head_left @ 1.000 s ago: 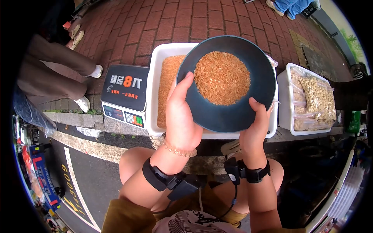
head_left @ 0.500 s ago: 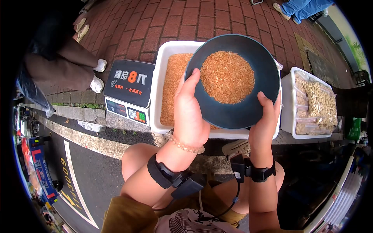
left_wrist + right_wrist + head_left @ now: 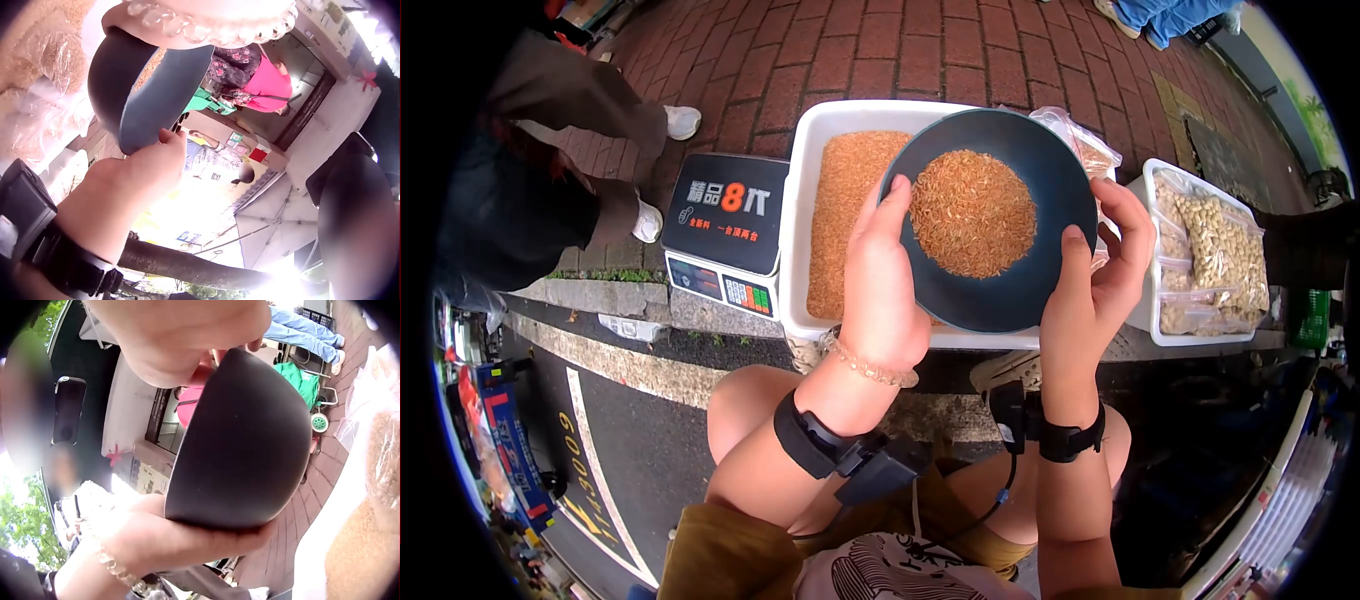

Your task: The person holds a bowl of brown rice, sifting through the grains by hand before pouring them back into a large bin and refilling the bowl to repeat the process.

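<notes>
Both hands hold a dark blue-grey bowl [image 3: 1000,300] with small orange-brown grains [image 3: 973,214] inside. My left hand [image 3: 885,280], with a beaded bracelet, grips its left side, thumb on the rim. In the right wrist view the left palm [image 3: 181,540] lies under the bowl's dark outside [image 3: 244,437]. My right hand [image 3: 1100,275] holds the opposite side, thumb over the rim and fingers bent along the outer edge. Below the bowl stands a white tub [image 3: 800,240] of similar grains [image 3: 850,210], partly hidden by it.
A black-topped digital scale [image 3: 725,225] stands left of the tub. To the right is a white bin [image 3: 1150,300] holding clear bags of pale nuts or beans [image 3: 1220,250]. Plastic bags [image 3: 1075,135] lie at the tub's far right. People's legs [image 3: 590,100] are at the left on brick paving [image 3: 880,50].
The bowl has drifted slightly down and left since half a second ago. Fingers of my right hand have come out from beneath to its right edge. At the left, the bystander's legs have shifted.
</notes>
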A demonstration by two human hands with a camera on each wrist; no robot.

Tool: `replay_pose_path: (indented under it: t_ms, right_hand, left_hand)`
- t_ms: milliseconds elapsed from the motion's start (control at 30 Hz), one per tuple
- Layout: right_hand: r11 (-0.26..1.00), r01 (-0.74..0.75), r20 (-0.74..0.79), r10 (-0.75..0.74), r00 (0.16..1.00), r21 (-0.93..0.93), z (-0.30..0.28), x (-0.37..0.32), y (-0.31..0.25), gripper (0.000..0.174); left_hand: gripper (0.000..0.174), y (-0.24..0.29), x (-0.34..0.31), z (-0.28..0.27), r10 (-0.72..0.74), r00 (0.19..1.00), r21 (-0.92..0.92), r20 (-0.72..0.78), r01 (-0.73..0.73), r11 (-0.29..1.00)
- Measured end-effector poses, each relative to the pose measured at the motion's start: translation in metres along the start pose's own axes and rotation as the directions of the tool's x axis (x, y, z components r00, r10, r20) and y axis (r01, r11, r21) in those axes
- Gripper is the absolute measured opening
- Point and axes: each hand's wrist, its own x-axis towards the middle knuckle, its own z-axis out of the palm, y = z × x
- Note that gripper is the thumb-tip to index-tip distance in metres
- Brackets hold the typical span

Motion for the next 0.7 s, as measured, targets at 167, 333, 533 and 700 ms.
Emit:
replay_pose_path:
  t_ms: [167,333,533,700]
  right_hand:
    - [0.616,-0.610,0.340,0.508,0.791,0.499,-0.003,0.009,0.004,0.043]
    - [0.976,-0.183,0.066,0.176,0.982,0.120,0.004,-0.002,0.004,0.043]
    - [0.976,0.174,0.170,-0.150,0.974,-0.133,-0.005,0.003,-0.005,0.030]
    - [0.862,0.311,0.371,-0.158,0.915,-0.399,0.004,-0.006,-0.014,0.040]
  left_hand:
    - [0.039,0.002,0.004,-0.004,-0.036,0.998,-0.131,-0.056,0.028,0.991]
    - [0.039,0.005,0.003,-0.003,0.016,1.000,-0.063,-0.018,-0.017,0.998]
    - [0.037,0.001,0.000,0.000,0.064,0.998,0.043,0.028,-0.065,0.997]
    - [0.036,0.001,-0.005,0.003,0.012,0.998,0.066,0.056,-0.016,0.998]
